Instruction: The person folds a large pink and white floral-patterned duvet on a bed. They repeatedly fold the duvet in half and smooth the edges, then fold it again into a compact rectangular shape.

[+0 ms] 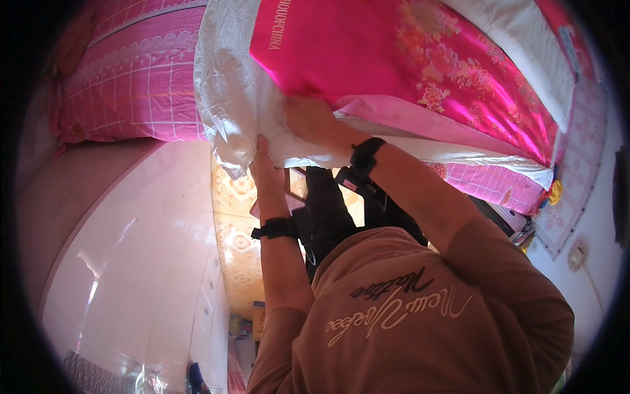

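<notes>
A white quilt [224, 88] lies on the bed, with a shiny pink floral satin cover [344, 49] spread over most of it. At the quilt's near left corner, my left hand [263, 160] grips the white edge, thumb on top and fingers hidden beneath. My right hand [310, 120] reaches onto the white cloth beside the near edge of the satin; its fingers are blurred, and whether it holds any cloth cannot be told. A fold of paler pink lining [403, 115] shows to the right of this hand. Black straps sit around both wrists.
Pink checked bedding [162, 93] with a lace trim covers the bed at left. A glossy pale cabinet [142, 236] stands at lower left, beside the patterned tile floor [238, 251]. A cardboard box [258, 320] is near the cabinet. A white wall [571, 236] is at right.
</notes>
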Tool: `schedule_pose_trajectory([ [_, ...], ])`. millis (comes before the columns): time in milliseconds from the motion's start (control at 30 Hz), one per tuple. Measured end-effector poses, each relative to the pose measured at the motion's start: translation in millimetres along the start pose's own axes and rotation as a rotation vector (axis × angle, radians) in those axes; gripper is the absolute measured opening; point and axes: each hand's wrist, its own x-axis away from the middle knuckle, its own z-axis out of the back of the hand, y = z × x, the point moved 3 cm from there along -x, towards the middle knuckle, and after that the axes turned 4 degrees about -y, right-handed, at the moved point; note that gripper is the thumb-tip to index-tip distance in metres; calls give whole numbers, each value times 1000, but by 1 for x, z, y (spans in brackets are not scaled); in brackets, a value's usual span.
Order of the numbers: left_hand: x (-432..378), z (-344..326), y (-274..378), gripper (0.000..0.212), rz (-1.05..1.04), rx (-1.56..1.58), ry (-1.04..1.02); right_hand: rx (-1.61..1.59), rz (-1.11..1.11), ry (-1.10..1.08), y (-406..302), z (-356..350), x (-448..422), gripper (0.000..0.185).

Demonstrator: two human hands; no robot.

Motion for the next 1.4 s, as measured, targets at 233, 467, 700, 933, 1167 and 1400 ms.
schedule_pose_trajectory([
  [233,1,-6,1,52,21,-12,3,-347,65,22,22,16,44,15],
  [467,10,-8,14,54,-15,-258,5,-732,-106,-92,74,18,177,14],
  [700,39,-21,79,48,199,-757,-80,-124,-582,-704,185,-21,383,45],
  [933,26,-98,164,50,220,-783,-366,-459,-946,-50,212,-38,465,27],
  [1167,-93,-183,130,41,60,-215,-346,-532,-1021,37,158,-39,465,23],
  [1400,-95,-128,133,34,83,-488,-174,-385,-1114,340,163,13,444,25],
])
